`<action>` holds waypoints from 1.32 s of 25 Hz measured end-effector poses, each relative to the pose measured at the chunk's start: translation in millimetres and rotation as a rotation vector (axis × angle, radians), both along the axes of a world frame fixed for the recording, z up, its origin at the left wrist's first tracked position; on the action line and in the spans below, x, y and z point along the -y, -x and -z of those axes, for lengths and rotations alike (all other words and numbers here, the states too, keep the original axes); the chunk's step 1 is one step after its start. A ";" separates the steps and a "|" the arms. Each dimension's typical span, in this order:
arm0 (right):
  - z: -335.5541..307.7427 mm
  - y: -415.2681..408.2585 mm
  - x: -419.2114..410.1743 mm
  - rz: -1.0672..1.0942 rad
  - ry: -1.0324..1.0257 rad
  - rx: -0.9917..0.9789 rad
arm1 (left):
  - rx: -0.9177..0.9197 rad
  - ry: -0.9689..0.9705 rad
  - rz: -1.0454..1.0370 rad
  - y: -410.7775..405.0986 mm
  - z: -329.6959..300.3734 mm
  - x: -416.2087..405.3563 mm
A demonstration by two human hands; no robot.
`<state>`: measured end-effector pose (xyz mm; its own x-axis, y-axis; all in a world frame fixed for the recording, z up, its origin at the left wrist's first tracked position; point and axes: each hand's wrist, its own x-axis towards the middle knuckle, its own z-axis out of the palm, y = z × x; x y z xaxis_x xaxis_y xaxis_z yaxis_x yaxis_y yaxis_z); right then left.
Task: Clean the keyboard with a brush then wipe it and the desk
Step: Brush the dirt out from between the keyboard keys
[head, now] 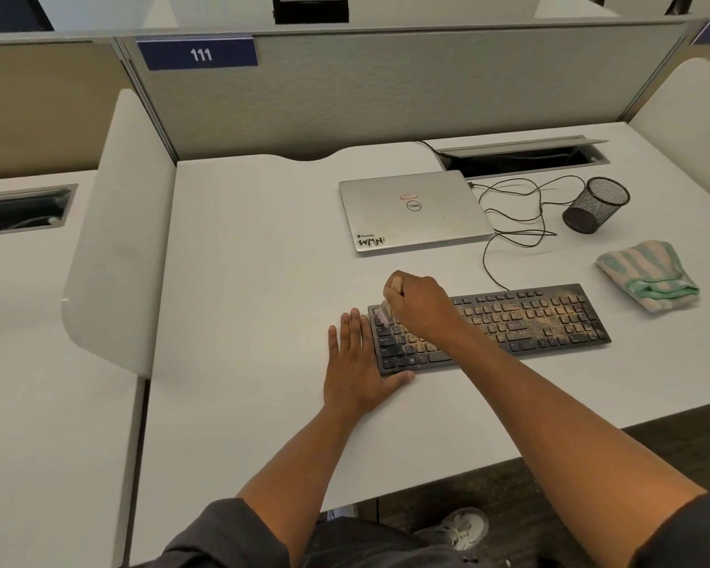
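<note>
At keyboard (509,321) left end, right grip (417,303) pinches brush (384,315) on dusty keys; left grip (357,362) lies spread flat on surface (242,301), thumb touching keyboard.

On the desk (242,280), the laptop (415,211) lies behind the keyboard (542,317), with cloth (648,280) and, seemingly tipped, cup (595,205) rightward.

The right hand (417,305) hides most of the blurred brush (384,315).

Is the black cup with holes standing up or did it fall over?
Fallen over. The black mesh cup lies on its side on the desk, its round open mouth facing up and right, near the cable.
</note>
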<state>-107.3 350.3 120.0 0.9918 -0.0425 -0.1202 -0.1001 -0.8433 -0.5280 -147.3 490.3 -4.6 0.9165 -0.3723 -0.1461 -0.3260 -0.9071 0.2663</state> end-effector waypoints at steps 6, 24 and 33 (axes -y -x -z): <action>-1.4 -5.1 -2.6 0.030 -0.089 0.011 | 0.006 -0.001 -0.001 0.7 -0.9 -0.1; 0.2 3.1 -10.0 0.051 -0.017 -0.076 | 0.008 0.018 -0.010 -0.4 2.1 -0.6; 5.4 22.8 -5.3 0.004 -0.018 -0.054 | 0.020 0.005 0.025 -1.4 4.3 -5.6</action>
<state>-130.1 355.6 114.6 0.9837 -0.0437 -0.1747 -0.1324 -0.8331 -0.5371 -145.9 495.8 -8.9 0.9097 -0.3957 -0.1262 -0.3537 -0.8974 0.2637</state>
